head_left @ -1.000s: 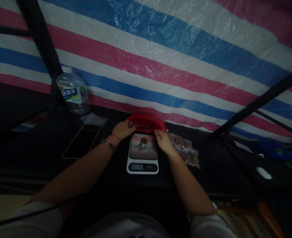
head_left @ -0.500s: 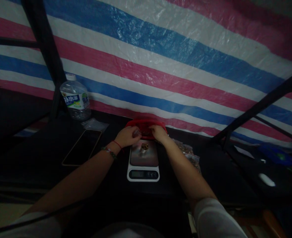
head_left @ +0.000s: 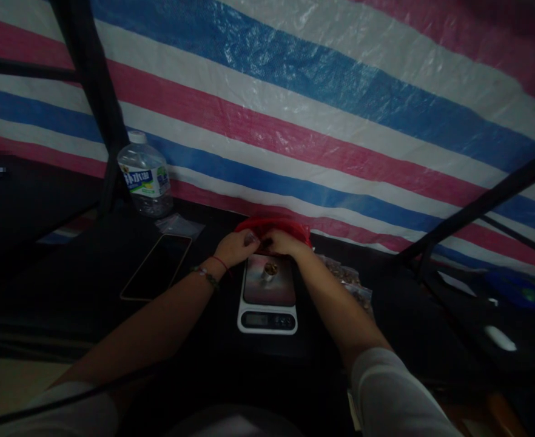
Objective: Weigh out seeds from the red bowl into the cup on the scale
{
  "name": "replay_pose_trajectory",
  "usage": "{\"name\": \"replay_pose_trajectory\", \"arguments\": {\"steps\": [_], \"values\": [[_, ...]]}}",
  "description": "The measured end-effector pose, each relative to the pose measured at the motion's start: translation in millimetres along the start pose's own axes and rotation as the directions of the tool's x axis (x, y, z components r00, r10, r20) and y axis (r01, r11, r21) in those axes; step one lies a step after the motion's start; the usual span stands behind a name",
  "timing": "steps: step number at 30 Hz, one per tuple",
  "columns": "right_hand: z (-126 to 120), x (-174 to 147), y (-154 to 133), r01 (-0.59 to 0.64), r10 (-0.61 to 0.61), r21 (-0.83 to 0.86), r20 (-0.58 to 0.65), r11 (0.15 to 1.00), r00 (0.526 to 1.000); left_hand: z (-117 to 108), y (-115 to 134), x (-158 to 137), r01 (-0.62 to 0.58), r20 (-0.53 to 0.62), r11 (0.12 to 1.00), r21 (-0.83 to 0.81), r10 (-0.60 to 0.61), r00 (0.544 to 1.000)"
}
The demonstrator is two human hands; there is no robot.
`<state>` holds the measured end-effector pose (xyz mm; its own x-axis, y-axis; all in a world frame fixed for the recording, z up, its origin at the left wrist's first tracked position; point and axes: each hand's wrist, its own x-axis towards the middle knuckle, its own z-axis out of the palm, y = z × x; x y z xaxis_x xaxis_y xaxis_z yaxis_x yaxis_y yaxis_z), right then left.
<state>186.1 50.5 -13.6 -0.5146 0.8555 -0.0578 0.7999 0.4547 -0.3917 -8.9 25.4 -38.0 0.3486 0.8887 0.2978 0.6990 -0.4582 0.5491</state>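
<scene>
Striped tarp [head_left: 322, 121] is hanging behind the dark bench [head_left: 67, 291]; left hand [head_left: 235, 247] and right hand [head_left: 282, 243] are pinching the red bag [head_left: 274, 224] above the scale [head_left: 268, 294].

- Both bare forearms reach forward and angle inward, so the hands meet close together out in front.
- The left hand [head_left: 236, 247] is curled, fingers bent down; two thin bands circle its wrist.
- The right hand [head_left: 282, 243] is likewise curled, knuckles up, a pale sleeve covering the upper arm.
</scene>
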Motion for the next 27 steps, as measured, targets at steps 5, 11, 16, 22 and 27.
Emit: {"name": "replay_pose_trajectory", "arguments": {"steps": [5, 11, 16, 22, 27], "values": [[-2.0, 3.5, -3.2, -0.037, 0.047, -0.119, 0.078, 0.992, 0.996, -1.7, 3.2, -0.9, 0.017, 0.023, 0.999, 0.034, -0.017, 1.0], [-1.0, 6.1, -8.7, -0.053, 0.065, -0.217, 0.049, 0.975, 0.997, -1.1, 2.6, -0.9, 0.033, 0.015, 0.999, 0.04, -0.034, 0.999], [-2.4, 5.2, -9.6, -0.049, 0.052, -0.201, 0.008, 0.978, 0.999, 0.7, 0.3, 0.1, 0.038, 0.011, 0.998, 0.044, -0.038, 0.999], [-4.0, -15.7, -8.5, -0.051, 0.046, -0.01, -0.259, 0.999, 0.965, 1.7, -1.2, 0.0, 0.015, -0.018, 0.999, -0.038, -0.016, 1.0], [0.9, -56.8, -14.5, 0.115, -0.033, 0.194, -0.381, 0.974, 0.924, 1.7, -1.0, -0.2, -0.063, -0.082, 0.988, -0.14, 0.052, 0.995]]}}
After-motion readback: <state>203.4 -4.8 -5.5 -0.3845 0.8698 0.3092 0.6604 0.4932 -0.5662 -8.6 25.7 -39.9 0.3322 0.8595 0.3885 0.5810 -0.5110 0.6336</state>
